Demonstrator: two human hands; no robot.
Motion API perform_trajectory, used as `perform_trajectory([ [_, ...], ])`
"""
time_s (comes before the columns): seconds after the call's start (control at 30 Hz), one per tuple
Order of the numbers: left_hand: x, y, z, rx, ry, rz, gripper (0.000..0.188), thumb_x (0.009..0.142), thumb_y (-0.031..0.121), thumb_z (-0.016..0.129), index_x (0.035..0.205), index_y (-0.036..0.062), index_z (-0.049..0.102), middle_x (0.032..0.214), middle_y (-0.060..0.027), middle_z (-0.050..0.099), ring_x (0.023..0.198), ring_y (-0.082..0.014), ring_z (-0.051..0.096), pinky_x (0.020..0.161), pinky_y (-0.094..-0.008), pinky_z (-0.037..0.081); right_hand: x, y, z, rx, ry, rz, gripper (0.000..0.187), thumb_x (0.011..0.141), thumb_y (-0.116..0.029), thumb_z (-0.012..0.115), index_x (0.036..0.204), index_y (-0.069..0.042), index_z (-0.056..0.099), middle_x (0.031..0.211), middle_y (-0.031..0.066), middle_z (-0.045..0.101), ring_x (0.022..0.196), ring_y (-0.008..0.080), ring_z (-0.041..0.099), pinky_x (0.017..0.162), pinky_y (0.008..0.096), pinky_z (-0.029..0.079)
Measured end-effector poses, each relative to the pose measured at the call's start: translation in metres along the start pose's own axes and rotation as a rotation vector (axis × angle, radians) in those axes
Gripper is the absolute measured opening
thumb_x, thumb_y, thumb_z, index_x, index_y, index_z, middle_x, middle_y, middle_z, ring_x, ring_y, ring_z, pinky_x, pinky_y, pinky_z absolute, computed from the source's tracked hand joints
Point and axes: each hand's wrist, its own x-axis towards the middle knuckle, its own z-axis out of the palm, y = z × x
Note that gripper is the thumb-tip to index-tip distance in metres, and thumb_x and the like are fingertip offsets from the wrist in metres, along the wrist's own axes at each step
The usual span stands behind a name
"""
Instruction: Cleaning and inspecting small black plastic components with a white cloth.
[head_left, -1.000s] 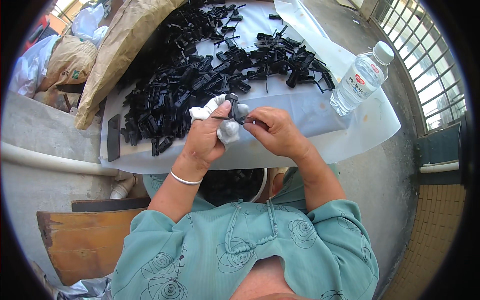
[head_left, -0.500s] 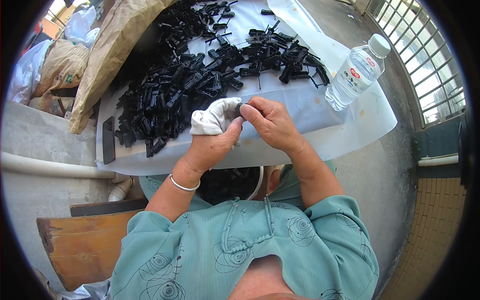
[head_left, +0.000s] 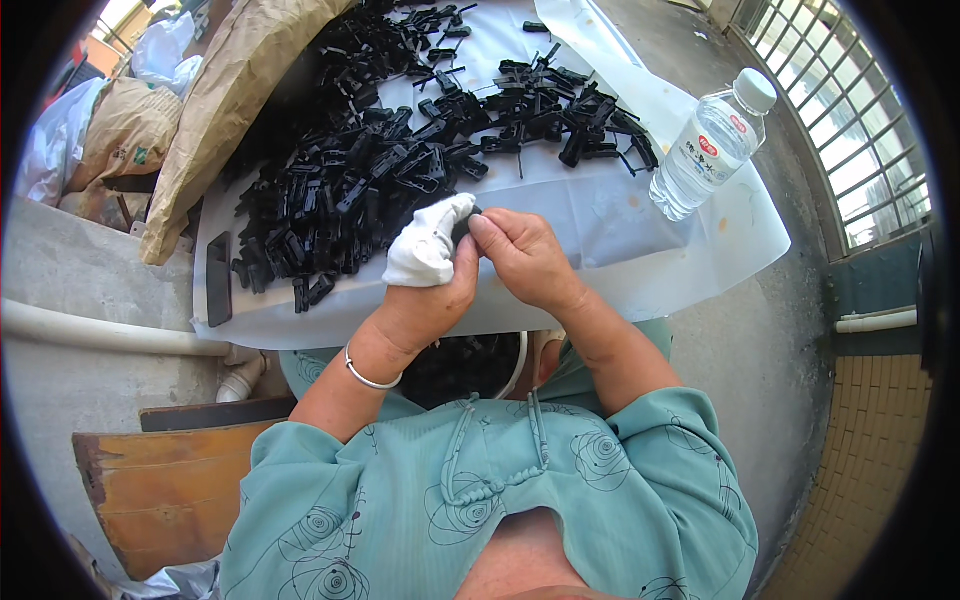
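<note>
Above the near part of the table, my two hands meet. A white cloth [head_left: 424,252] covers the fingers of my left hand [head_left: 432,305], which is closed around a small black plastic part [head_left: 463,225]. The thumb and bent fingers of my right hand [head_left: 530,258] pinch the same part from the right. Most of the part is hidden between cloth and fingers, so its full shape cannot be made out. Just beyond my hands lies a large heap of black plastic parts [head_left: 350,190], some with thin rods sticking out.
A capped clear water bottle [head_left: 706,150] stands on the right of the white-sheeted table [head_left: 600,215]. At its left edge lies a flat dark slab [head_left: 218,280]. Brown paper [head_left: 235,95] borders the heap. Below the near edge, between my knees, is a round container [head_left: 522,360] with dark contents.
My left hand has turned a little, and the cloth now stands more upright around the part. My right hand has shifted slightly left and nearer, still pinching.
</note>
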Motion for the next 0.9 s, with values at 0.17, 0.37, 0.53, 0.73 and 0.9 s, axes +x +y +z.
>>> perform_trajectory([
  [0.17, 0.01, -0.01, -0.012, -0.731, -0.055, -0.462, 0.029, 0.088, 0.005, 0.051, 0.115, 0.001, 0.043, 0.087, -0.0046, 0.055, 0.068, -0.0075, 0.049, 0.062, -0.0206, 0.043, 0.004, -0.032, -0.025, -0.433, -0.089, 0.06, 0.012, 0.083, -0.011, 0.06, 0.089, -0.001, 0.062, 0.063, 0.0034, 0.051, 0.058, 0.0085, 0.046, 0.052, 0.0241, 0.04],
  [0.37, 0.01, -0.006, -0.015, -0.804, -0.134, -0.579, 0.031, 0.091, 0.006, 0.043, 0.122, 0.0029, 0.04, 0.084, -0.0028, 0.055, 0.059, -0.0042, 0.045, 0.051, -0.0173, 0.039, 0.006, -0.009, -0.029, -0.38, -0.021, -0.421, 0.01, 0.078, -0.007, 0.066, 0.084, 0.0, 0.063, 0.062, 0.0018, 0.048, 0.053, 0.0085, 0.042, 0.049, 0.0234, 0.036],
  [0.53, 0.009, 0.002, -0.015, -0.639, -0.331, -0.42, 0.03, 0.088, 0.007, 0.043, 0.117, -0.0007, 0.043, 0.084, -0.0029, 0.053, 0.066, -0.0055, 0.043, 0.057, -0.0196, 0.039, 0.004, -0.021, -0.022, -0.169, -0.033, -0.064, 0.009, 0.08, -0.007, 0.065, 0.081, -0.001, 0.06, 0.064, -0.0015, 0.048, 0.056, 0.0066, 0.042, 0.05, 0.0233, 0.036],
  [0.73, 0.012, 0.004, -0.012, -0.518, -0.277, -0.375, 0.021, 0.084, 0.005, 0.045, 0.105, -0.0001, 0.047, 0.08, -0.0051, 0.052, 0.069, -0.0103, 0.048, 0.061, -0.0246, 0.042, 0.002, -0.015, -0.02, -0.23, -0.073, -0.164, 0.016, 0.086, -0.013, 0.057, 0.077, 0.0, 0.054, 0.062, 0.0039, 0.048, 0.056, 0.0112, 0.042, 0.052, 0.0267, 0.038],
  [0.9, 0.01, 0.011, -0.005, -0.145, -0.166, -0.151, 0.024, 0.079, -0.001, 0.043, 0.102, -0.0013, 0.047, 0.083, -0.0177, 0.054, 0.074, -0.0332, 0.055, 0.066, -0.0364, 0.045, 0.003, -0.016, -0.008, -0.224, -0.079, -0.123, 0.023, 0.088, -0.014, 0.051, 0.071, 0.001, 0.051, 0.059, 0.0158, 0.05, 0.05, 0.026, 0.043, 0.05, 0.0343, 0.039],
])
